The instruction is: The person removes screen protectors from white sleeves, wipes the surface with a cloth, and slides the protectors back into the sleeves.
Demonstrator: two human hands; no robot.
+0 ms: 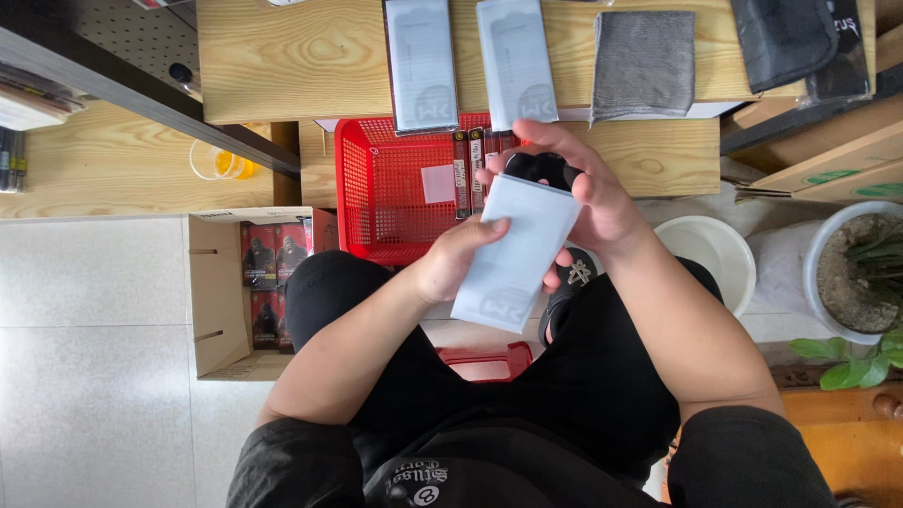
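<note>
A pale blue-white flat plastic sleeve (513,252), long and rectangular, is held tilted above the person's lap, its lower end toward the knees and its upper end toward the low wooden table (301,56). A small black rounded object (541,169) sits at the sleeve's upper mouth, partly inside it — what it is cannot be told from here. The left hand (458,259) grasps the sleeve along its left edge, thumb laid across the front face. The right hand (583,193) is wrapped around the upper end, fingers curled over the black object and the sleeve's top corner, so both hands are closed on the same piece.

Just beyond the hands stands a red plastic mesh basket (386,188) holding a few narrow dark boxes (470,169) stood on end and a small white card. On the table above it lie two more pale flat sleeves (420,61) side by side, a folded grey cloth (643,64) to their right, and a black pouch (781,38) at the far right edge.

To the person's left on the tiled floor is an open cardboard carton (216,292) with dark printed boxes (273,254) packed inside. To the right sit a white round plastic bowl (715,259) and — further out — a white pot with a green plant (861,273). The person wears black shorts, and a red stool edge (484,359) shows between the knees.
</note>
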